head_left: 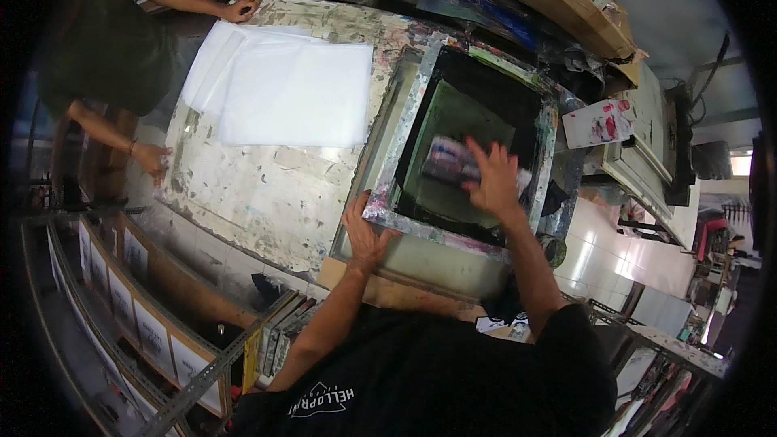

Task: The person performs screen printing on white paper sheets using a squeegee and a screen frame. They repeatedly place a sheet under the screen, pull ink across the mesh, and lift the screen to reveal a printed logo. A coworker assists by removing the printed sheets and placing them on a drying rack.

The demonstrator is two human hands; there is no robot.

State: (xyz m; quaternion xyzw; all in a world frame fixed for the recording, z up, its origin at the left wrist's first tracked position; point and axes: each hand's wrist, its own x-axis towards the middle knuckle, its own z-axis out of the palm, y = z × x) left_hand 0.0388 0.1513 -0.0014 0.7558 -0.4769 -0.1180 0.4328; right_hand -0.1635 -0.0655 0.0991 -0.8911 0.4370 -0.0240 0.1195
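Observation:
A screen printing frame point(407, 117) with paint-spattered edges lies tilted on the worktable, its mesh green in the middle and black around. My left hand point(366, 235) grips its near left corner, fingers over the edge. Inside the frame my right hand point(495, 182) is on a squeegee point(447, 160), smeared by motion; the fingers reach over the top of its stained, ink-marked handle. Part of the squeegee is hidden beneath that hand.
Thin white sheets point(295, 93) lie stacked on the stained worktable point(267, 186) to the left. Beyond them a co-worker point(121, 57) rests both hands at the table's edge. A red-stained white card point(597, 123) sits right of the frame. Racks point(154, 332) stand near left.

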